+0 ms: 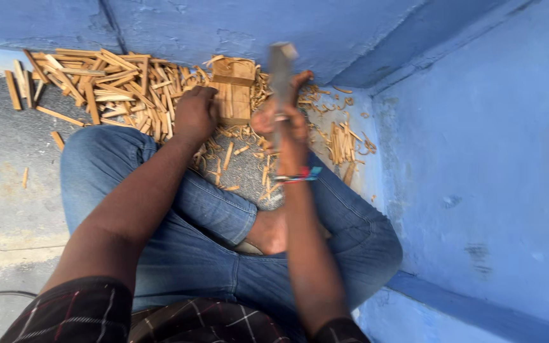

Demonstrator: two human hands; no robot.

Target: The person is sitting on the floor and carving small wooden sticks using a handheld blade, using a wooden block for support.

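Counting what's showing here: two hands, left [193,114] and right [291,132]. One wooden block [235,92] sitting at 12 o'clock, one grey blurry tool [280,76] sticking up beside it. One wristband [300,175]. Wood strips [106,86] piling up at 10 o'clock, way too many to count.

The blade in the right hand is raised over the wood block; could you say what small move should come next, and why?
Probably a short downward chop: the right hand holds the blade raised beside the wood block, which the left hand steadies, with split sticks piled nearby.
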